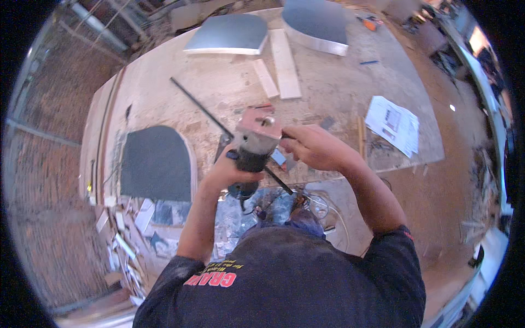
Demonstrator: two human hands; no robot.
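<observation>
My left hand (228, 169) is wrapped round the dark body of a power tool (250, 158), which has a pale pinkish base plate (252, 121) turned upward. My right hand (311, 145) is closed at the right side of the tool's base, on a small dark part that my fingers mostly hide. A long black bar (197, 101) runs diagonally behind the tool and comes out below it. Small orange and blue items (278, 158) lie on the wooden worktable (136, 93) just beyond my hands.
Dark curved-top panels (225, 34) lie at the back and left (156, 161). Two pale boards (284, 63), papers (391, 126), thin sticks (361, 136) and an orange tool (369, 23) are on the table. Offcuts (126, 246) and cables (333, 210) lie on the floor below.
</observation>
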